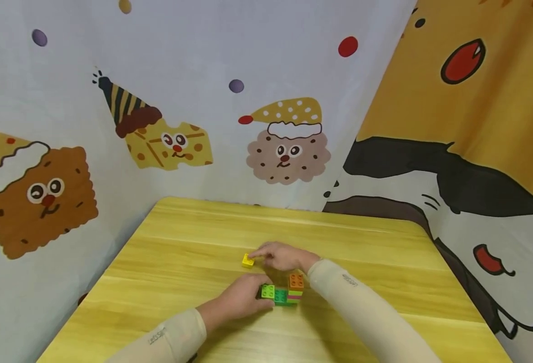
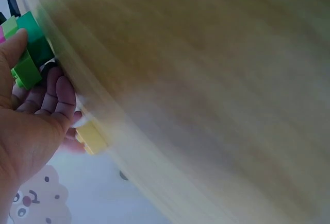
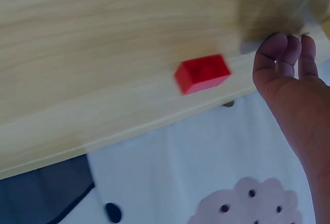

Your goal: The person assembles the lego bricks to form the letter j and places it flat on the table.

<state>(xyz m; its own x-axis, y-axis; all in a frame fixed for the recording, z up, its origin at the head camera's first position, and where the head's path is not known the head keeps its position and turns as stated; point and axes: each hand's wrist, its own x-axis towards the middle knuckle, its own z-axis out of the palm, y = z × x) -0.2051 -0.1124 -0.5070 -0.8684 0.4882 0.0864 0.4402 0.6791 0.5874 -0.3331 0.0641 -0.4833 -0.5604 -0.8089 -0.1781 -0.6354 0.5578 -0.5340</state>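
The brick build (image 1: 281,296) stands on the desk at the lower centre of the head view, a lime brick at its left end, dark green ones low in the middle, and orange, lime and pink layers at its right end. It is probably light, stiff hard plastic, hardly fragile, a little slick on the flat sides, and liable to come apart at the joints, so it is best held by its side walls, low down. The left hand (image 1: 243,297) grips its lime end, with the thumb on one side and the fingers on the other. Just beyond, the yellow brick (image 1: 248,261) lies on the desk; it too should be light, easiest to pinch by two opposite sides. The index finger of the right hand (image 1: 284,256) reaches out and touches it, not clenched round it. The red brick (image 3: 202,74) lies apart, at the centre of the right wrist view. Counted: one build, whose exact number of bricks I cannot tell, one loose yellow brick, one loose red brick, two hands, two pale sleeves (image 1: 361,307), one desk (image 1: 193,222) and, on the cloth (image 1: 180,40) behind, three party-hatted snack drawings.
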